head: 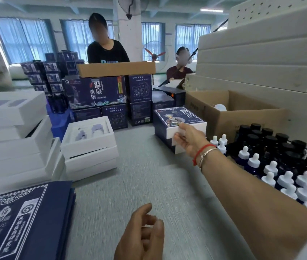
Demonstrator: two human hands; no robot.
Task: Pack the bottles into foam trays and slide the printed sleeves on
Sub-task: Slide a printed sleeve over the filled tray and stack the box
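Note:
A foam tray in its blue printed sleeve (179, 116) lies on top of another packed box (163, 140) right of centre on the table. My right hand (188, 139) reaches out to it, thumb on the top edge and fingers curled against the white end that sticks out of the sleeve. My left hand (141, 233) hovers low at the table's near edge, fingers loosely curled, holding nothing. Several dark bottles with white dropper caps (289, 182) and black-capped bottles (272, 143) stand at the right. Flat blue sleeves (23, 218) are stacked at the lower left. White foam trays (88, 145) are stacked left of centre.
More white trays (11, 132) are piled at the far left. An open cardboard box (242, 117) and thick foam sheets (261, 59) fill the right. Stacked blue cartons (96, 92) line the far side, with two people behind them. Grey tabletop (139, 175) lies between my hands.

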